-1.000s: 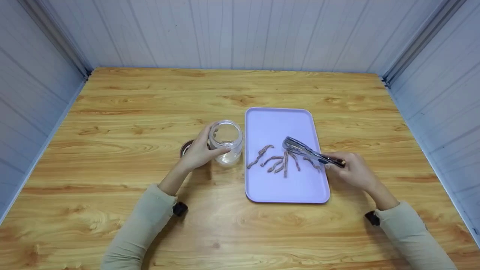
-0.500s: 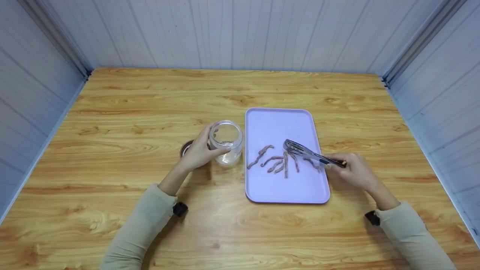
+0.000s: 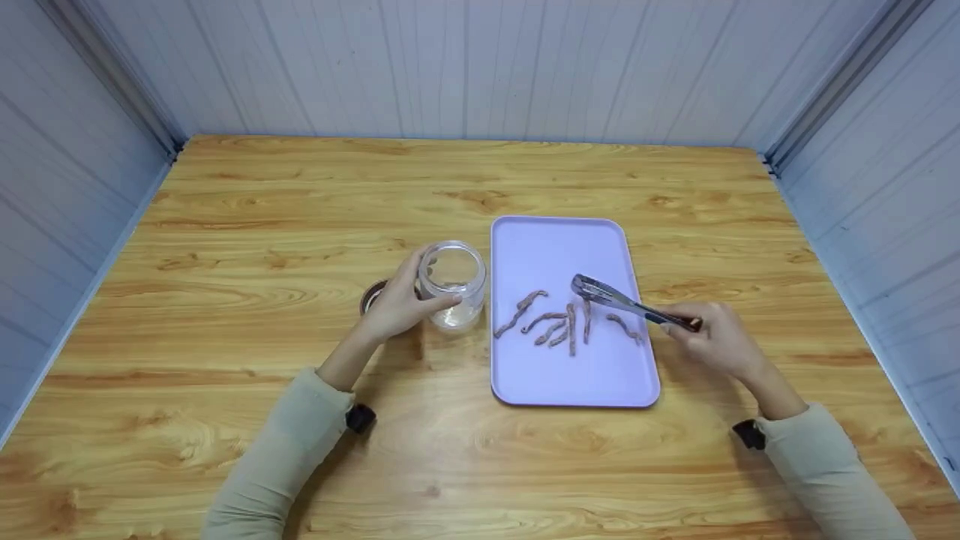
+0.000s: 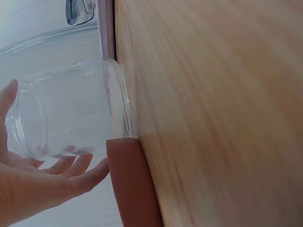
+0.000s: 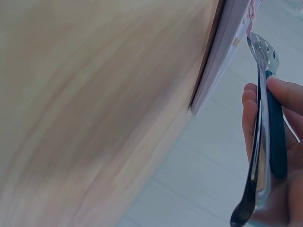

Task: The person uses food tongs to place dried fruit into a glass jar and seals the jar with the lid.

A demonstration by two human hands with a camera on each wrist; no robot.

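My left hand holds a clear glass jar, which stands upright and uncapped just left of a lilac tray. In the left wrist view, the fingers curve around the side of the jar. My right hand grips metal tongs with dark handles, reaching over the tray from its right side. The tongs' tips come together at the upper end of a thin brown dried-meat-like strip. Several similar strips lie across the tray's middle, and one strip lies apart at the right.
A round reddish-brown lid lies on the table beside the jar's base, partly hidden by my left hand in the head view. The wood-grain table is bounded by pale panel walls at the back and sides.
The tongs have shifted slightly right, drawing the strip at their tips away from the cluster and turning it nearly straight. My left hand and the jar have stayed put.
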